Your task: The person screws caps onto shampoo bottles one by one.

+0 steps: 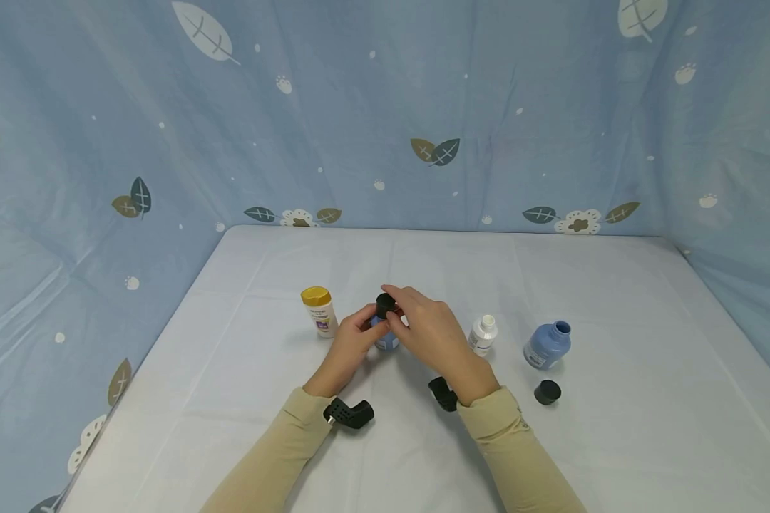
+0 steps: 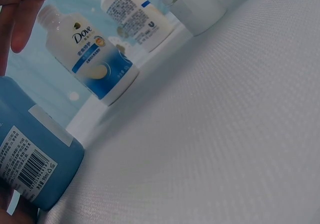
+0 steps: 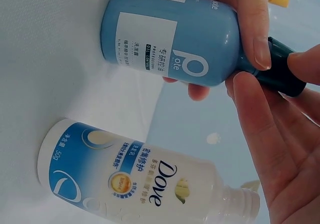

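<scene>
In the middle of the table stands a blue shampoo bottle (image 1: pixel 387 343), its "Pote" label showing in the right wrist view. My left hand (image 1: pixel 351 344) holds it around the upper body. A black screw cap (image 1: pixel 385 305) is at its neck, pinched between the thumb and fingers of my right hand (image 1: pixel 431 329). How far the cap is threaded cannot be seen. Just right of my right hand stands a small white Dove bottle (image 3: pixel 135 171) with a bare neck. A white bottle with a yellow cap (image 1: pixel 319 312) stands left of my left hand.
Farther right are an uncapped blue bottle (image 1: pixel 547 345) and a loose black cap (image 1: pixel 547 392) lying nearer me. Another white bottle (image 2: pixel 137 16) appears behind the Dove bottle in the left wrist view. A patterned blue curtain (image 1: pixel 385 107) hangs behind the white-covered table (image 1: pixel 244 399).
</scene>
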Available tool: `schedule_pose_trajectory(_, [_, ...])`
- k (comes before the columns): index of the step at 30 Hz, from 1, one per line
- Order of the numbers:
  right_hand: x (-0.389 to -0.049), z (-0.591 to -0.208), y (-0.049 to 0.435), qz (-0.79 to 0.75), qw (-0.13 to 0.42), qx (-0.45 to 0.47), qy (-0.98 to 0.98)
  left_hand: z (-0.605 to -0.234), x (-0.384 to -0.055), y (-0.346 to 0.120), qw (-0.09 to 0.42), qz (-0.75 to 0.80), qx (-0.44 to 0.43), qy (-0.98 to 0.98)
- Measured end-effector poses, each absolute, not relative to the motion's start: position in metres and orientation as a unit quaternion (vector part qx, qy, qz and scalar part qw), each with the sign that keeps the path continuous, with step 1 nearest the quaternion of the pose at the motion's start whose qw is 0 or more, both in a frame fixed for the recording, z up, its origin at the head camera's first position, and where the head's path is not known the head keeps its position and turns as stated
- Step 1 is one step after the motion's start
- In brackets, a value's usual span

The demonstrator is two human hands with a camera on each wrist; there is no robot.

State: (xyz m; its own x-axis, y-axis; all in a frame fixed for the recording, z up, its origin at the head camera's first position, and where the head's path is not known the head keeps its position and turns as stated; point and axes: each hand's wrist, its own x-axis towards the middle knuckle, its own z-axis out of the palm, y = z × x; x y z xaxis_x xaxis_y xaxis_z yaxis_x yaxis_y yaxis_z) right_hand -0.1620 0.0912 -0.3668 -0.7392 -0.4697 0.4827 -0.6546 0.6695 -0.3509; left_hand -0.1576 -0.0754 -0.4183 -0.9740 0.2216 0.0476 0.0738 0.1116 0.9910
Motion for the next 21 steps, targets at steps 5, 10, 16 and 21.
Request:
schedule_pose_trajectory(5, [-0.163, -0.368, 0.092, 0.270, 0.167, 0.313, -0.895, -0.434, -0.165, -0.078, 0.052, 0.650, 0.097, 0.752])
schedule_pose_trajectory(10, [-0.163, -0.368, 0.092, 0.284, 0.160, 0.309, -0.893, -0.435, -0.166, -0.078, 0.051, 0.647, 0.094, 0.755])
schedule_pose_trajectory(16, [-0.163, -0.368, 0.091, 0.290, 0.150, 0.296, -0.898, -0.413, -0.156, -0.074, 0.059, 0.646, 0.096, 0.755])
schedule_pose_trajectory(21, [-0.163, -0.370, 0.089, 0.290, 0.150, 0.288, -0.900, -0.428, -0.162, -0.077, 0.058, 0.654, 0.093, 0.749])
